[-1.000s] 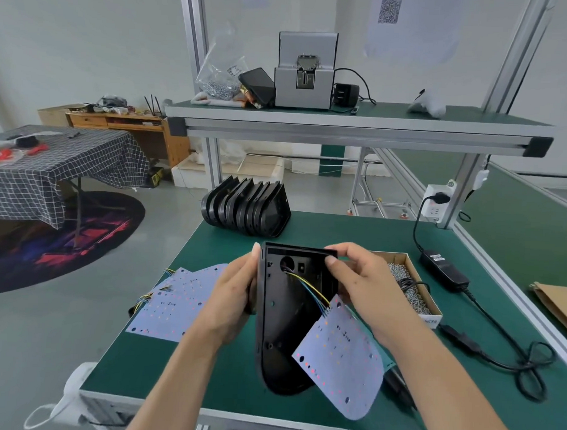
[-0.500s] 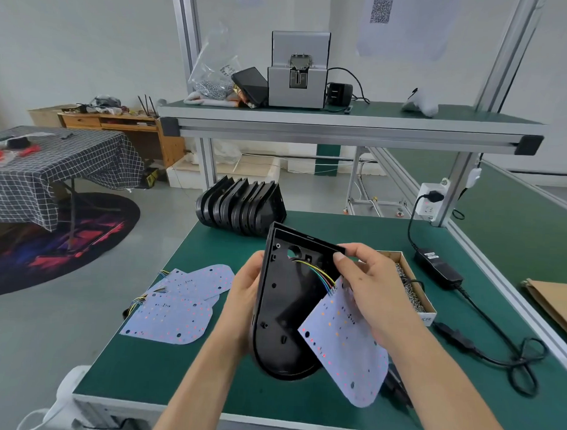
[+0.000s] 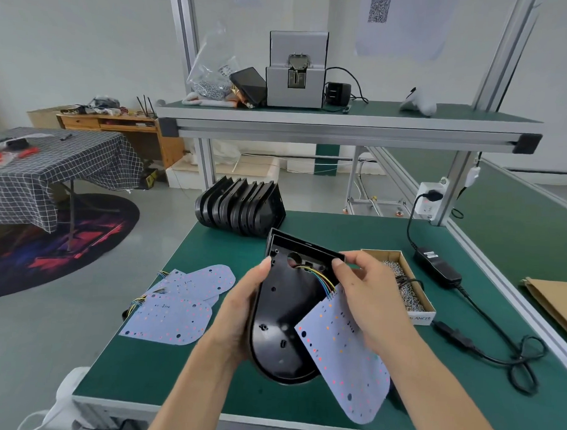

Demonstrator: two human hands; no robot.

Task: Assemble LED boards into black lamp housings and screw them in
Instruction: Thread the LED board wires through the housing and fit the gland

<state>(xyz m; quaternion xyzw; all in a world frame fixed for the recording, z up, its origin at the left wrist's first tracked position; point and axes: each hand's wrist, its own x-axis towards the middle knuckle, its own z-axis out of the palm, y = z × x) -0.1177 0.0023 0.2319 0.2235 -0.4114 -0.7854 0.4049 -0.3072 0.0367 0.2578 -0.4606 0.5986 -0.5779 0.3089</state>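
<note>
I have the glossy black D-shaped plastic lamp housing [image 3: 283, 314] raised above the green bench mat [image 3: 355, 236], cavity facing me. My left hand [image 3: 240, 313] is curled round its left rim; my right hand [image 3: 366, 298] pinches its top right corner. The thin white LED board [image 3: 344, 355] hangs from coloured wires [image 3: 321, 279] just right of the housing. I judge the housing rigid and slippery, the board light and fragile: hold both by their edges.

Your green tabletop [image 3: 339, 229] carries stacked black housings [image 3: 239, 207]; nearer you, spare LED boards [image 3: 176, 304], right a screw box [image 3: 402, 283], power adapter [image 3: 438, 267].
</note>
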